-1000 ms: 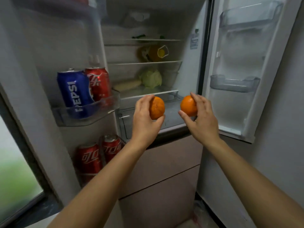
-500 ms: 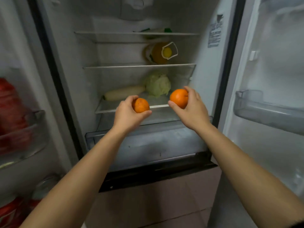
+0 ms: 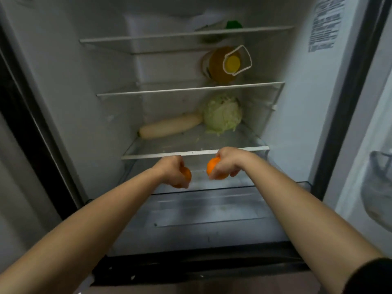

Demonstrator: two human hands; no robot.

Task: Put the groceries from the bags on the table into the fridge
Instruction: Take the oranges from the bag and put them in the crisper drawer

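A: Look at the left hand (image 3: 171,170). Holding anything?
B: Yes. Gripping the left orange (image 3: 186,175) from above, palm down, with curled fingers wrapped tight round it. Mostly hidden under the hand.
A: And the right hand (image 3: 228,164)?
B: Same way. Closed round the right orange (image 3: 212,168), palm down, with more of the peel showing beside the hand.
A: Where inside the fridge (image 3: 84,102)?
B: Low down. Just under the front edge of the bottom glass shelf (image 3: 152,155), over the clear drawer lid (image 3: 201,209). Side by side, near but not touching.
A: Resting on the lid yet?
B: Cannot tell. Too much hidden by the hands.
A: Anything on that bottom shelf?
B: A long white radish (image 3: 169,126), lying on its side. Right up against a pale green cabbage (image 3: 222,113) at the back right.
A: And one shelf up?
B: A yellow bottle (image 3: 220,65) with a white handle, lying on its side, cap pointing out to the front.
A: On the top shelf?
B: A green thing (image 3: 233,24), too hidden to name.
A: Off to the right?
B: An open door with a clear door bin (image 3: 379,187), all blurry. Also a bit of black sleeve (image 3: 373,276) down in the corner, on the right arm.
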